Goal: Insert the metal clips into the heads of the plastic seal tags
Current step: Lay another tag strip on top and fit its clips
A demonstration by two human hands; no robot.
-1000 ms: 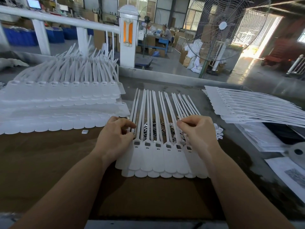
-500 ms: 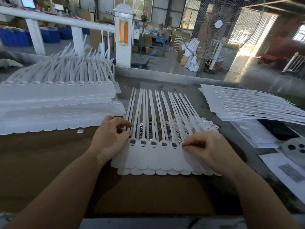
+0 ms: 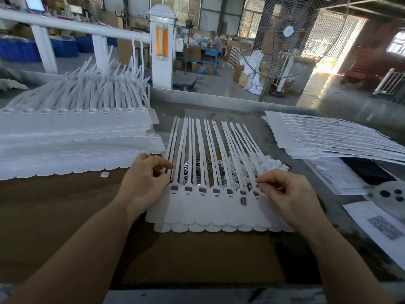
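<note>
- Between the two hands, on the brown cardboard work surface (image 3: pixel 197 255): a fanned strip of white plastic seal tags (image 3: pixel 219 211), heads in a row, tails pointing far; likely laid this way to bring every socket within easy reach.
- Under the tails, just beyond the heads: a loose pile of metal clips (image 3: pixel 192 170), with white plastic pieces (image 3: pixel 243 170) to its right; probably kept there as close supply.
- Left hand (image 3: pixel 144 183): fingers curled at the strip's left edge, thumb and forefinger pinched near the leftmost tail; seemingly steadying the strip, though a clip between the fingertips cannot be ruled out.
- Right hand (image 3: pixel 289 194): fingertips pinched together just above the rightmost visible heads; whatever is pinched is too small to tell, likely a clip.
- Just left of the right hand: one stray clip (image 3: pixel 243 201) lying on a tag flag, outside its socket.
- Far left: stacked tag strips (image 3: pixel 76 137); far right: flat tag sheets (image 3: pixel 328 139), apparently separate batches.
</note>
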